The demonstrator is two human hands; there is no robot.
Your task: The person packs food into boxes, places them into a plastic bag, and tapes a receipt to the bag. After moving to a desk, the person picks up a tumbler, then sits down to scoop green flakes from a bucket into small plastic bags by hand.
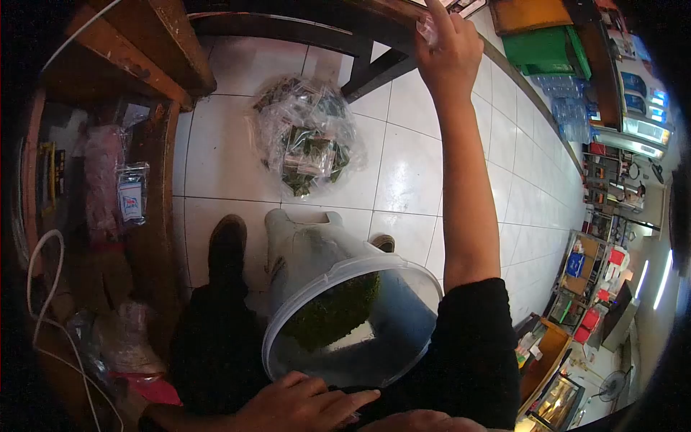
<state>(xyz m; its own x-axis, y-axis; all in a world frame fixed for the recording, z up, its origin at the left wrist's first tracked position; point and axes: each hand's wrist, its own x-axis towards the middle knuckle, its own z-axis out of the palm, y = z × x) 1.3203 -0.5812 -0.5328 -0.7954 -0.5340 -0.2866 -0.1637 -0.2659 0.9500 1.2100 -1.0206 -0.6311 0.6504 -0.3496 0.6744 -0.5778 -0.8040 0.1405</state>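
Note:
My right hand (453,47) is stretched far forward to the edge of a dark table, its fingers closed around a small crumpled piece of clear plastic (427,30). Close to my body, my left hand (299,405) is beside the near rim of a translucent bucket (288,317). Its fingers are partly bent, and a bit of clear plastic seems to show beneath them; most of it is hidden. The bucket is tilted toward me and contains crumbly green material (335,309) along one side. On the floor ahead lies a large clear bag (306,140) filled with small green packets.
Dark table framing (288,32) crosses the far side. A wooden shelf (173,137) with packets and a white cable (43,317) stands at left. White floor tiles (403,173) extend right, toward a green crate (540,50) and bundled water bottles (568,108).

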